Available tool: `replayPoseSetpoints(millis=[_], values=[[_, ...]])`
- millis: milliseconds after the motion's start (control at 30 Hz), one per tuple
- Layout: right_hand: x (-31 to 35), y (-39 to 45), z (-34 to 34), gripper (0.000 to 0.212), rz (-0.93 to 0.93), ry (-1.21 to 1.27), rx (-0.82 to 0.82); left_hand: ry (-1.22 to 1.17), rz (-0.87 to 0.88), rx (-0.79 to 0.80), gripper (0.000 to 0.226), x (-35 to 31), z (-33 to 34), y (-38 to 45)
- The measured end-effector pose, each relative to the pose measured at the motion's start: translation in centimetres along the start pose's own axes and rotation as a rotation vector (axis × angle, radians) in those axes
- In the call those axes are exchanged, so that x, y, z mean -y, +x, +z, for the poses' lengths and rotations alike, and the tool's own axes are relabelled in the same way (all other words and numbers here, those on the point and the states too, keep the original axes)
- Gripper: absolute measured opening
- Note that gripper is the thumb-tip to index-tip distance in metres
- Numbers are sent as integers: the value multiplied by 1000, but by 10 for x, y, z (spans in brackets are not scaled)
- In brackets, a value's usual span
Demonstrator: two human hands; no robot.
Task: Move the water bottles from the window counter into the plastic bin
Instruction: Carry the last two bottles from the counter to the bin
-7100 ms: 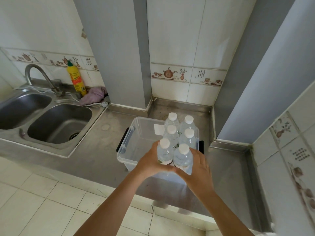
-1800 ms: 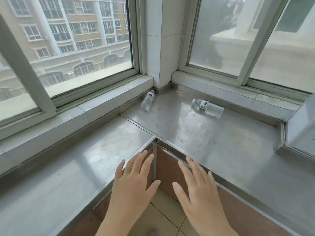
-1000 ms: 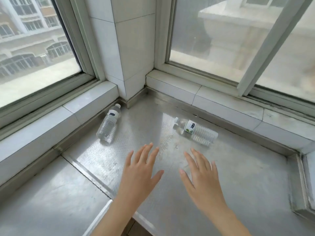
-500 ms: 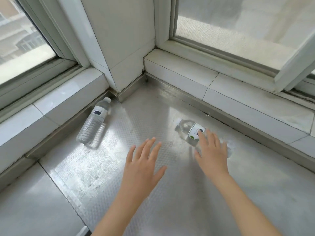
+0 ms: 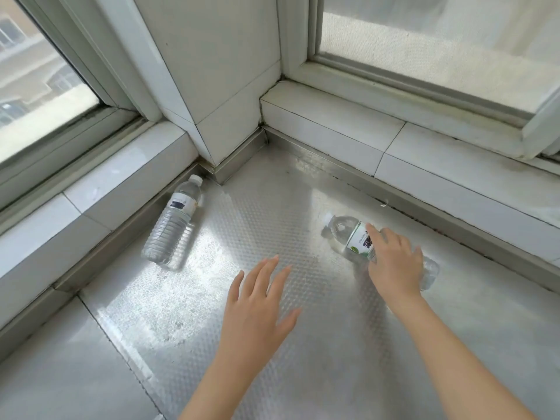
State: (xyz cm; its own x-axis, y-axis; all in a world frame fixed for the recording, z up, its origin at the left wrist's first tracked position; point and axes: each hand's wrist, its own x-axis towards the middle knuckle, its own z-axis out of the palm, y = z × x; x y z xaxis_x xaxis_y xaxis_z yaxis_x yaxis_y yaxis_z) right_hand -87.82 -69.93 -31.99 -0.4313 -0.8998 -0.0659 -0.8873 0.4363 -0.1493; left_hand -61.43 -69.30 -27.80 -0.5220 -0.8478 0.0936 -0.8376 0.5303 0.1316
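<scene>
Two clear water bottles with white caps lie on their sides on the steel window counter (image 5: 333, 344). The left bottle (image 5: 172, 221) rests against the left sill, cap pointing toward the corner. The right bottle (image 5: 348, 234) lies near the right sill, and my right hand (image 5: 394, 262) is laid over its middle with fingers curling around it; the bottle still rests on the counter. My left hand (image 5: 257, 301) hovers open, fingers spread, above the counter between the two bottles. The plastic bin is out of view.
White tiled sills (image 5: 333, 128) and window frames border the counter on the left and at the back. A tiled pillar (image 5: 218, 71) fills the corner. A seam (image 5: 121, 344) crosses the counter at the lower left.
I have leaned closer to the corner. My right hand has come down over the right bottle and closed around it. My left hand stays open and has shifted slightly forward.
</scene>
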Motion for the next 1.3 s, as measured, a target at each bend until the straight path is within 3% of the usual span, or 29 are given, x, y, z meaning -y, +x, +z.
replayPoseSetpoints(millis=[233, 467, 700, 900, 1000, 1300], values=[[30, -34, -15, 71, -37, 98, 14, -8, -7, -50, 59, 27, -8, -8], [109, -68, -50, 70, 62, 426, -22, -29, -133, -49, 60, 88, -22, 0], [199, -64, -44, 71, 108, 629, 25, 16, -272, 51, 79, 186, -15, 60], [241, -46, -27, 71, 163, 674, 56, -30, -410, 196, 81, 240, 4, 111], [247, -42, -22, 72, 210, 688, 74, -117, -453, 244, 86, 248, 7, 124], [247, -51, -26, 73, 260, 761, 74, -610, -540, 169, 84, 259, -4, 99]])
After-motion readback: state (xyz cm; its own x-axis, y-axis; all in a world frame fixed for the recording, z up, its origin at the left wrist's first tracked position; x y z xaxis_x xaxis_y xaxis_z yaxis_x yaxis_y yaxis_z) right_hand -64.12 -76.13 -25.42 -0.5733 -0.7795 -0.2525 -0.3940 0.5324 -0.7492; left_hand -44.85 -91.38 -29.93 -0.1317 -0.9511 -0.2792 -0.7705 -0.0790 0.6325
